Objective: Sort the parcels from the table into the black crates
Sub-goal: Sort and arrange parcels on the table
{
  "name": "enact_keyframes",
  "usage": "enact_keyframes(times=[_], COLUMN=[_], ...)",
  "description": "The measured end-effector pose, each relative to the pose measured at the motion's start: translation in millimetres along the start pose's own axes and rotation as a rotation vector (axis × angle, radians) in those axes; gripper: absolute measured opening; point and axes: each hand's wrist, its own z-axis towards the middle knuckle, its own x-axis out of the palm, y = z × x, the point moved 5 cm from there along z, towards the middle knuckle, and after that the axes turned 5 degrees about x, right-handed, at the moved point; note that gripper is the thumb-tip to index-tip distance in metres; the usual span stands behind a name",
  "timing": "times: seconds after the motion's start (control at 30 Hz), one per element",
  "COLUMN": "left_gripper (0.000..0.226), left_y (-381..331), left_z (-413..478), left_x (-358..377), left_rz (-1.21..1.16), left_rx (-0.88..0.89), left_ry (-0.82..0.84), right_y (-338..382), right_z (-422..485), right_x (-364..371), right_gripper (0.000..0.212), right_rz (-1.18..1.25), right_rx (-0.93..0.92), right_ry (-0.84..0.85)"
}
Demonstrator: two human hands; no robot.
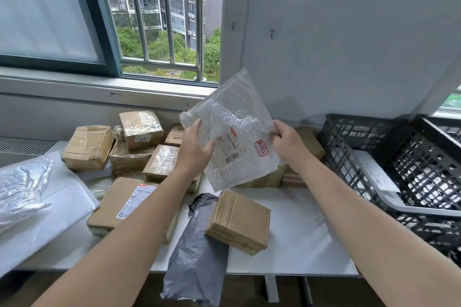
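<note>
Soft daylight, wide-angle view
Light enters through the far window; shadows on the table are faint, tape on the boxes glints, and straight lines bow near the borders.

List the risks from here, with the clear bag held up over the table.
1. The left hand and right hand pinch the clear bag only at its side edges, so the slick film may slip.
2. The grey bag overhangs the table front edge, and a brushing forearm could knock it off.
3. The right crate looks tilted, so a parcel tossed in might slide.
</note>
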Motion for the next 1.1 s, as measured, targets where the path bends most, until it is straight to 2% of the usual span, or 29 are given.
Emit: enact_keyframes(times=[0.17,0.37,0.53,0.67,0.77,0.87,0.93,1.03,1.1], left_gripper=[0.078,0.097,0.112,0.123,0.103,0.058,0.036,0.035,0.043], left_y=[-1,3,6,4,4,9,10,3,-1], left_z=[1,13,21,18,17,16,14,8,5], left_x=[4,-2,4,17,19,18,18,18,16], left_rz=[0.054,0.129,0.108,-0.052,-0.093,-0.162,-0.228,-0.469,-0.600], left_rx=[0.025,0.018,-0.054,-0.112,-0.131,-0.160,-0.175,-0.206,-0.224], left_ry=[-0.020,0.014,0.214,0.380,0.368,0.386,0.399,0.378,0.313], right_y=[0,5,13,23,26,20,6,-23,-39], right_z=[0,3,4,6,9,19,26,22,11], right_x=[-12,-23,-25,-31,-41,-61,-75,-81,-69], right_gripper=[0.039,0.033,0.033,0.032,0.026,0.015,0.021,0.037,0.039], right_rz=[0.062,0.104,0.136,0.186,0.131,-0.041,-0.053,0.380,0.574], right_rx=[0.018,-0.008,-0.035,-0.032,-0.026,0.020,0.065,0.186,0.250], right_ry=[0.090,0.214,0.386,0.502,0.462,0.253,0.101,-0.016,0.027])
